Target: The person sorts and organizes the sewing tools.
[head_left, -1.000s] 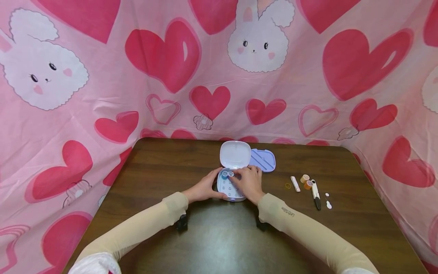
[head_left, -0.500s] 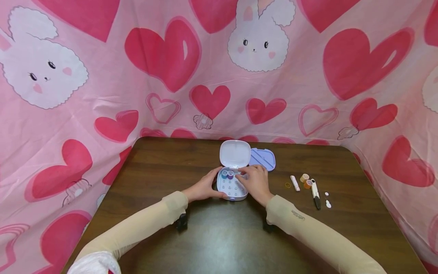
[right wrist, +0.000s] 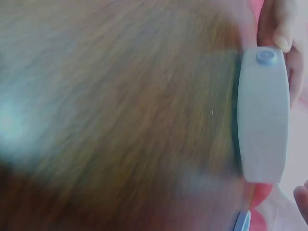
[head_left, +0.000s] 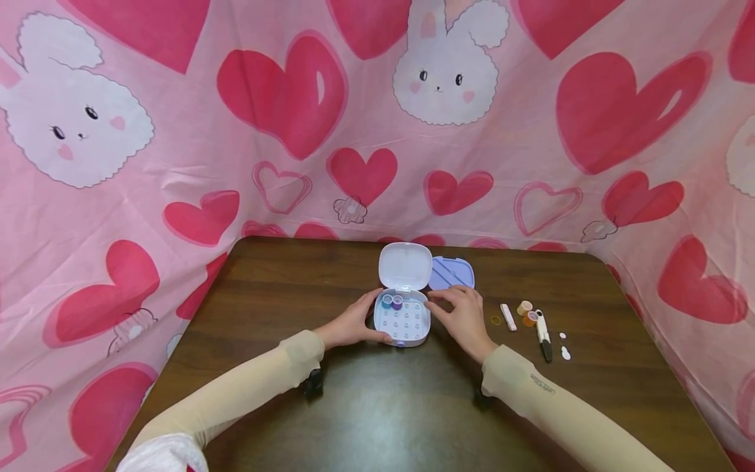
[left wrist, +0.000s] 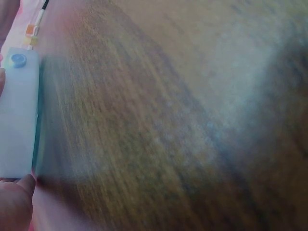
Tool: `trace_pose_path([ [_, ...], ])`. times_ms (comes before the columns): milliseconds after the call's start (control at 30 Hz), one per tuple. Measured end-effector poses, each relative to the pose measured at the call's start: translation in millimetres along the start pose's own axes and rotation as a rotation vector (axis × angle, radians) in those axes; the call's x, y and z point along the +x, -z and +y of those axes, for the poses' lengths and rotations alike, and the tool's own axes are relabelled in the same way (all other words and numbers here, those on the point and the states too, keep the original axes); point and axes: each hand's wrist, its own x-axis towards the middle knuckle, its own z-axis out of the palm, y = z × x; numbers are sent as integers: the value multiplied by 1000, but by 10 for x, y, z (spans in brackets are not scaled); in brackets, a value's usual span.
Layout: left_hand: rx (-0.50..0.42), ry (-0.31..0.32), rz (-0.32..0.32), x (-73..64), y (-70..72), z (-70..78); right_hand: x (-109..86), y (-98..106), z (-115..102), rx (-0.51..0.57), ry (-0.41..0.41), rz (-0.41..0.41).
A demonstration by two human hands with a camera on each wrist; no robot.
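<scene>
Right now, the left hand (head_left: 350, 324) is holding the white box (head_left: 407, 321) by its left side, with the thumb pressing near the front edge. The box is sitting open on the brown table (head_left: 377, 406), and its lid (head_left: 405, 265) is leaning up at the back. A blue button (right wrist: 266, 57) is sticking out of its front. Inside, a blue spool (head_left: 387, 301) and a purple spool (head_left: 398, 302) are standing side by side in the back left corner, and rows of little pegs are showing around them.

The right hand (head_left: 463, 318) is hovering by the box's back right side, its fingers bending loosely and, it seems, holding nothing. Behind it, a light purple tray (head_left: 461, 270) is lying beside the lid. Farther right, a yellow ring (head_left: 495, 320), a white stick (head_left: 508, 317), a yellow spool (head_left: 525, 307), an orange spool (head_left: 532, 318) and a white and black tool (head_left: 544, 335) are resting near each other.
</scene>
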Motion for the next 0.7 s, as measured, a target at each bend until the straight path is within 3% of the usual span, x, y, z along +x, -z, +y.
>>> trace_pose_path([
  [700, -18, -3, 2, 7, -7, -26, -268, 434, 296, 46, -37, 60],
])
